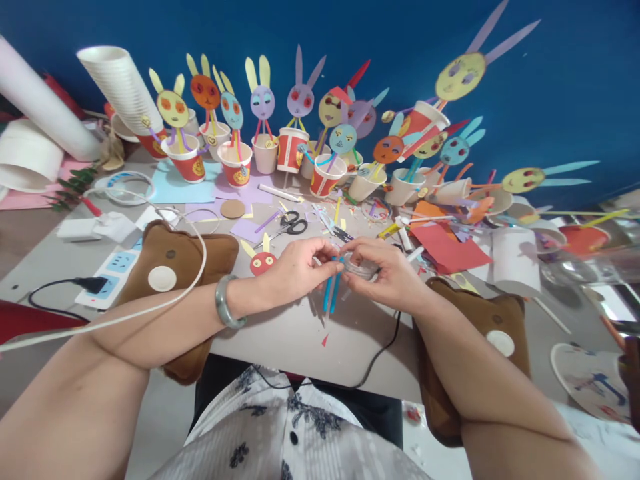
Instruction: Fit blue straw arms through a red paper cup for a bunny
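My right hand (393, 275) is closed around a roll of clear tape (361, 268) above the table's middle. Close beside it, my left hand (305, 270) pinches the upper ends of narrow blue paper strips (333, 297), which hang down below the fingertips. The fingertips of both hands almost meet, and whether a piece of tape runs between them is too small to make out. Left of my left hand lies a red paper rabbit face (263, 263) with yellow ears. Black-handled scissors (293, 223) rest on the table behind it.
Paper cups with rabbit figures (293, 148) line the back by the blue wall. Brown cushions (165, 267) lie under my forearms. A power strip (111, 273) with cables stands left. Red paper (450, 245) and a white cup (516, 260) are at right; a black cable (383, 353) crosses the front.
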Tool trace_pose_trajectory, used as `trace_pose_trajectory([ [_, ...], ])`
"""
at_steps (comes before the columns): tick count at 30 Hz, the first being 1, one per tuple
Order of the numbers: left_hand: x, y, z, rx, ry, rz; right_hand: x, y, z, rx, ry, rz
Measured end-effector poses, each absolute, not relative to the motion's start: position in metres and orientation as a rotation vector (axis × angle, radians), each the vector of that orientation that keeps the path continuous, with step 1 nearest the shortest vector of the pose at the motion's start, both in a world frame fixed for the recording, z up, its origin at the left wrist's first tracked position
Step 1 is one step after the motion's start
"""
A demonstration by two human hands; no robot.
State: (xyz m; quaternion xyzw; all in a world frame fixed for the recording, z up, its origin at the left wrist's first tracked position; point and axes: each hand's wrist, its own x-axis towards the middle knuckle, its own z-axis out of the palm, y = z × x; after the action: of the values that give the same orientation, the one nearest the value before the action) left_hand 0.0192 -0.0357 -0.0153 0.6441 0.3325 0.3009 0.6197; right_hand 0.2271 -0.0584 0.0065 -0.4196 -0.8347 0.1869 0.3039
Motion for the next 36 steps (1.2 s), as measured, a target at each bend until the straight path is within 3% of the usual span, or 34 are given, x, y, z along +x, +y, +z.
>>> trace_pose_trajectory([
  [20, 0.019, -0.027, 0.007, 1.276, 0.862, 0.646, 0.241, -0.056, 0.017, -1.183, -2.029, 0.821],
  [36, 0.021, -0.020, -0.002, 1.107, 0.787, 0.634, 0.239, -0.050, 0.006, -1.283, -1.718, 0.993],
])
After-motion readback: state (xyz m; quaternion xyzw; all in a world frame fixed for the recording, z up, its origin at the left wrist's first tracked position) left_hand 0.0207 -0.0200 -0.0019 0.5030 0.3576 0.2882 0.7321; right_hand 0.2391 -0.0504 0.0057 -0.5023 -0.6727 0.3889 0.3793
